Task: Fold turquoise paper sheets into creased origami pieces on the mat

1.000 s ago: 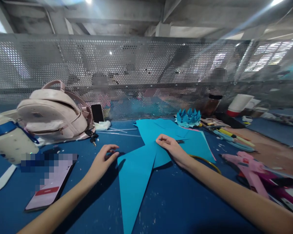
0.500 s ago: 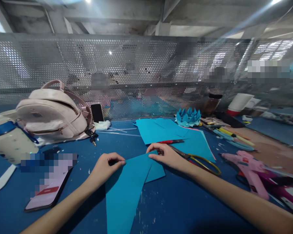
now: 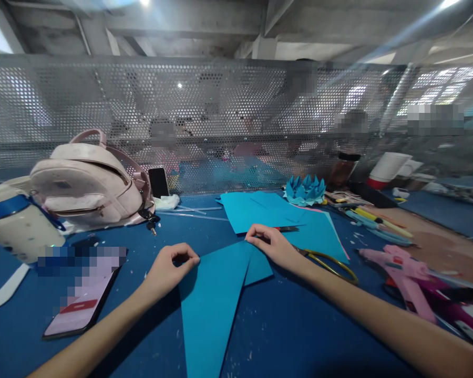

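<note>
Left hand (image 3: 168, 270) is pinched on the near corner of a blue paper sheet (image 3: 213, 299), lower centre of the frame. Right hand (image 3: 274, 245) is pinched on its upper corner. One diagonal fold is judged made; further folds remain. A finished paper flower (image 3: 304, 190) is seen beyond.

The folded teal paper (image 3: 213, 304) ran off the bottom edge, the scissors (image 3: 327, 262) lay partly hidden under the right hand (image 3: 276, 247), the phone (image 3: 81, 294) screen's upper part was blurred out, and figures behind the mesh screen (image 3: 220, 115) stayed indistinct.
</note>
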Demonstrator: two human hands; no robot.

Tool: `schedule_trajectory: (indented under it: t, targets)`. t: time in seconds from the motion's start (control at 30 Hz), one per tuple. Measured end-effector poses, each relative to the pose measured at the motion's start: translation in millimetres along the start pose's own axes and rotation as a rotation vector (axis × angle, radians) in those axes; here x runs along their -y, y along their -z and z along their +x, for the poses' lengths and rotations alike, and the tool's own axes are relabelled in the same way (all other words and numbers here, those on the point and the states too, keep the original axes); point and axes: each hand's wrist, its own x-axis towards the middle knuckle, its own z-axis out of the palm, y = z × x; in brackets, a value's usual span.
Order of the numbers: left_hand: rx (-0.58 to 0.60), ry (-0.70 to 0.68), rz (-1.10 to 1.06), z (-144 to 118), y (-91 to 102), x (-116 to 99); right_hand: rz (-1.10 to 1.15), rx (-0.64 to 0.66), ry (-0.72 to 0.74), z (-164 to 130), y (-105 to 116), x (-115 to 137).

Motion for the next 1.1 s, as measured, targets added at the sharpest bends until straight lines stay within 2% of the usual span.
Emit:
schedule_trajectory:
  t: [0.37,1.1]
  targets:
    - [-0.037,-0.038,-0.013,-0.7,2.9,1.5,-0.038,-0.073,-0.027,8.4,10.9,-20.9]
    - [-0.165,-0.003,-0.082,0.5,10.0,3.7,-0.004,-0.103,-0.032,10.8,15.1,-24.7]
